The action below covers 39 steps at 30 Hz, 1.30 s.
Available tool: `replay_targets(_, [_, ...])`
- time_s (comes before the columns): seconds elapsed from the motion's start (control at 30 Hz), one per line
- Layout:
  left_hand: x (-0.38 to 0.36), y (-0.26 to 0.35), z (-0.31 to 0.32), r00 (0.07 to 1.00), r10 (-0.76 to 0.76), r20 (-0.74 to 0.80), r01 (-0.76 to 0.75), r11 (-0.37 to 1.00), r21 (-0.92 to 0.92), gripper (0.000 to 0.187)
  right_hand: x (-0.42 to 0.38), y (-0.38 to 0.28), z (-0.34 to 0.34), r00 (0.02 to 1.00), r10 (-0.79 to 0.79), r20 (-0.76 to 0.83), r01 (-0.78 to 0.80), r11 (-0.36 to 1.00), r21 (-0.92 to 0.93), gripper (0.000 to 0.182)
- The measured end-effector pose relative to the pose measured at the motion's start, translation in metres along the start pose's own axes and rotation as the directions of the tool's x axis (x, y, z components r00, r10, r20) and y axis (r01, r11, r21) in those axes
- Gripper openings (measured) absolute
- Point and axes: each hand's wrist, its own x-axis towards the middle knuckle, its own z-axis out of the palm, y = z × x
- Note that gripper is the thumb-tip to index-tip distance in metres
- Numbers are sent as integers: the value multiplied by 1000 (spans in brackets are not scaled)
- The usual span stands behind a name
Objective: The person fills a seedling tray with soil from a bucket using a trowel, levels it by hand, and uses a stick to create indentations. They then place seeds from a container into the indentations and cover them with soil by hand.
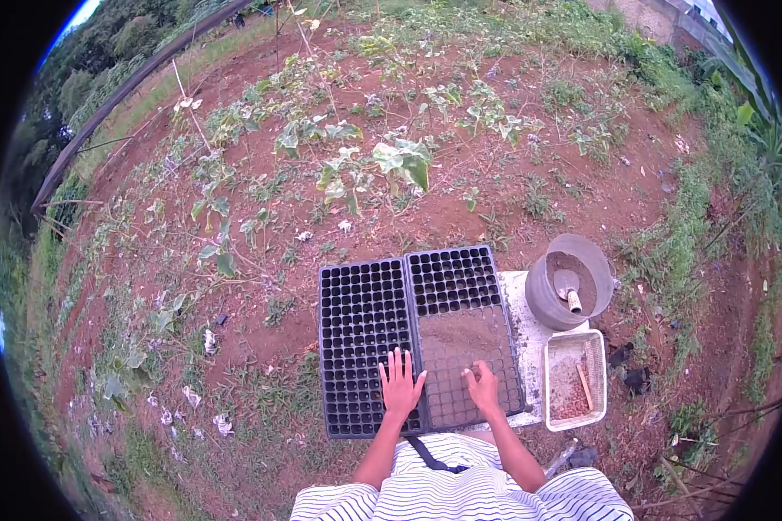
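Two black seedling trays stand side by side in front of me. My left hand lies flat with fingers spread on the left seedling tray, near its inner edge; the cells of this tray look unfilled. On the right seedling tray, the far rows show dark cells. Brown soil covers the middle and near part, with the cell grid showing through closer to me. My right hand is over this soil, its fingers bent and the thumb apart, with nothing visible in it.
A white board lies under the trays' right side. On the right stand a grey bucket with soil and a trowel, and a white basket holding small reddish bits and a wooden stick. Leafy plants grow beyond.
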Motion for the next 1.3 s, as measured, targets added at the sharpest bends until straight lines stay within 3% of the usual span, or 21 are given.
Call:
replay_targets(0.13, [0, -1, 2, 1000, -2, 13, 2, 1000, 13, 69, 5, -11, -2, 997, 67, 44, -65, 997, -27, 23])
replay_targets(0.27, [0, 0, 3, 1000, -12, 11, 12, 1000, 9, 71, 11, -6, -1, 999, 0, 48, 2, 999, -49, 24])
replay_targets(0.43, [2, 1, -1, 998, -58, 33, 62, 986, -152, 74, 7, -7, -1, 989, 42, 139, -39, 999, -30, 27])
replay_targets(0.67, [0, 7, -6, 997, -45, 70, 60, 972, -228, 74, 1, -7, 3, 983, 7, 184, 1, 999, -43, 27])
replay_targets(0.87, [-11, 9, -2, 995, 7, 98, 14, 976, -218, 75, -2, 3, 3, 988, -35, 150, 39, 999, -22, 27])
replay_targets(1.3, [-13, 8, 12, 995, 71, 65, -64, 992, -113, 73, -28, 7, -11, 995, 45, 90, -49, 998, 39, 25])
